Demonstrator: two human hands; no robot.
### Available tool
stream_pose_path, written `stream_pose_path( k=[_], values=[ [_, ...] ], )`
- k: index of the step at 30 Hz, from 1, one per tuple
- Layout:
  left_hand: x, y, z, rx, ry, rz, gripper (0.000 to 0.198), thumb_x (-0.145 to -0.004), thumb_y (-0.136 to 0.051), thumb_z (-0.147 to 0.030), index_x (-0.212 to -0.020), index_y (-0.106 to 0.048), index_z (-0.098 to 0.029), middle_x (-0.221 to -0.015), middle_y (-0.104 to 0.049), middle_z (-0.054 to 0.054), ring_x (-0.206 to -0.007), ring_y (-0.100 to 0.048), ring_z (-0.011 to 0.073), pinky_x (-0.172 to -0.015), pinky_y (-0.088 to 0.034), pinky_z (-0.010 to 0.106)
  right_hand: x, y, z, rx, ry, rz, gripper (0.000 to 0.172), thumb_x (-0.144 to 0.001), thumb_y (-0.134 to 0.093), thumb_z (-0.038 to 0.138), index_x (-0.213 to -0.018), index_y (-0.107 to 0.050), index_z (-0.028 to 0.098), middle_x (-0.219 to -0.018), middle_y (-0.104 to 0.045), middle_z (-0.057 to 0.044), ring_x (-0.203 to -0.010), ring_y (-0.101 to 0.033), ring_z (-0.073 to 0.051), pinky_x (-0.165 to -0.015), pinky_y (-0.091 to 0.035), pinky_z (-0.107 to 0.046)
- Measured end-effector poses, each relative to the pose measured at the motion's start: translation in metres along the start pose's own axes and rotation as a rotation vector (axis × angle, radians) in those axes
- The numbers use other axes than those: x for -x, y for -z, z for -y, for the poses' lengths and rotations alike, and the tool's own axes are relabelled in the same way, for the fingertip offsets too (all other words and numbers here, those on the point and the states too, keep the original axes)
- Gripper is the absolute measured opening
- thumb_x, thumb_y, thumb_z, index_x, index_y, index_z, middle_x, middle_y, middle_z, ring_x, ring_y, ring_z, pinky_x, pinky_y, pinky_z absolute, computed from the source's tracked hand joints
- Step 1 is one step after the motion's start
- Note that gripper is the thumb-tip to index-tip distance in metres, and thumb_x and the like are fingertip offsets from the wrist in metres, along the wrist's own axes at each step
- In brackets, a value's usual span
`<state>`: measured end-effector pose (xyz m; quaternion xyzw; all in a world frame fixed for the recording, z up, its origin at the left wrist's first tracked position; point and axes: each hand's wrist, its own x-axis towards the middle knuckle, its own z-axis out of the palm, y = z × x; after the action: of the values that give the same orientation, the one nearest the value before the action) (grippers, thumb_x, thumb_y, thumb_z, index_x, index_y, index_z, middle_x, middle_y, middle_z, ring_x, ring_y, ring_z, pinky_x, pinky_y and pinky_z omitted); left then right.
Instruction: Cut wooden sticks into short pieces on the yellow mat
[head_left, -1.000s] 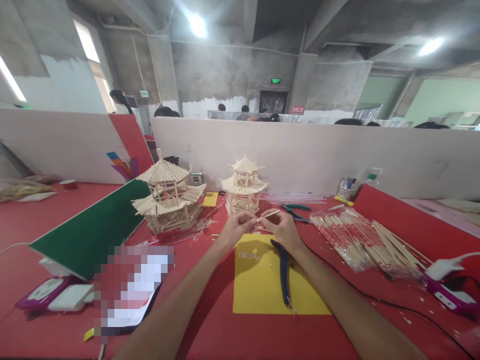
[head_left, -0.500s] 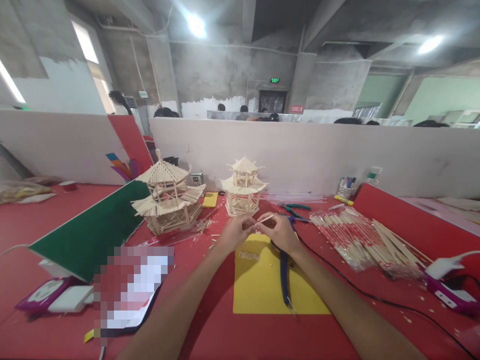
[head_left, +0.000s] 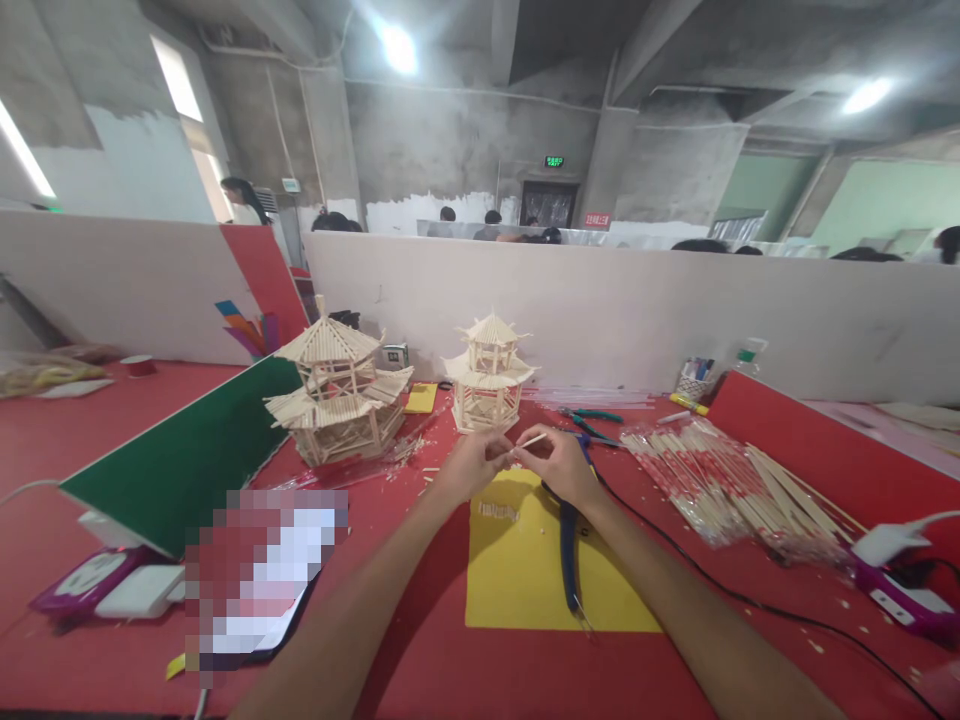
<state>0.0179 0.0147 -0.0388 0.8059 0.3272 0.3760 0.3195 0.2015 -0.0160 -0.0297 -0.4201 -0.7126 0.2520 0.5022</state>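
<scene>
Since a second ago the right hand point(head_left: 559, 460) has drawn in toward the left hand point(head_left: 480, 462), and the pale stick point(head_left: 534, 440) has shifted with it; a dark-haired head point(head_left: 949, 245) has appeared at the far right edge.

Nearest, a blue-handled tool point(head_left: 570, 565) lies across a yellow sheet point(head_left: 510, 580) on the red counter point(head_left: 450, 680), with a row of cut pieces point(head_left: 499, 511) at the sheet's left. Just beyond, the stick is up between the hands, slanting, its free end pointing rightward and away over the right hand, which is the nearer one and pinches it narrowly. The left fingertips are bunched at its other end (whether they grip it, I can't tell).

To the right lie packs of sticks point(head_left: 697, 480) in clear, red-marked wrapping. Past the hands stands a small stick pagoda point(head_left: 493, 375), a larger pagoda point(head_left: 337, 400) to its left. Over the pale partition point(head_left: 600, 310), a green sign point(head_left: 554, 161) and a red sign point(head_left: 598, 220) carry characters too small for me to read surely.
</scene>
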Motion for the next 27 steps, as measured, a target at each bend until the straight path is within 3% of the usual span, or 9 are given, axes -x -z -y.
stream_pose_path(
  k=[8,18,27],
  values=[
    [0.002,-0.002,0.005,-0.027,-0.001,0.028,0.034,-0.088,-0.058,-0.047,-0.081,-0.069,-0.016,-0.074,-0.069,0.005,-0.065,-0.06,0.0143,-0.06,-0.042,0.023,-0.002,0.001,-0.011,0.034,-0.015,0.048,0.014,-0.079,-0.068,0.03,-0.086,-0.066,0.019,-0.079,-0.074,-0.005,-0.073,-0.071,-0.02,-0.069,-0.054,-0.029],
    [0.005,0.0,0.005,-0.165,-0.016,0.005,0.019,-0.087,-0.056,-0.029,-0.081,-0.068,-0.016,-0.074,-0.069,0.004,-0.065,-0.058,0.0137,-0.058,-0.038,0.022,0.001,-0.001,-0.007,0.086,0.009,0.093,0.007,-0.081,-0.065,0.027,-0.084,-0.065,0.02,-0.077,-0.073,-0.003,-0.072,-0.069,-0.018,-0.067,-0.052,-0.027],
    [0.003,-0.004,0.005,-0.058,0.028,0.012,0.038,-0.088,-0.057,-0.051,-0.083,-0.069,-0.016,-0.076,-0.07,0.005,-0.065,-0.061,0.0147,-0.06,-0.043,0.023,-0.003,0.002,-0.012,0.054,0.011,0.081,0.01,-0.081,-0.067,0.027,-0.087,-0.066,0.02,-0.079,-0.074,-0.003,-0.072,-0.071,-0.019,-0.068,-0.053,-0.028]
  ],
)
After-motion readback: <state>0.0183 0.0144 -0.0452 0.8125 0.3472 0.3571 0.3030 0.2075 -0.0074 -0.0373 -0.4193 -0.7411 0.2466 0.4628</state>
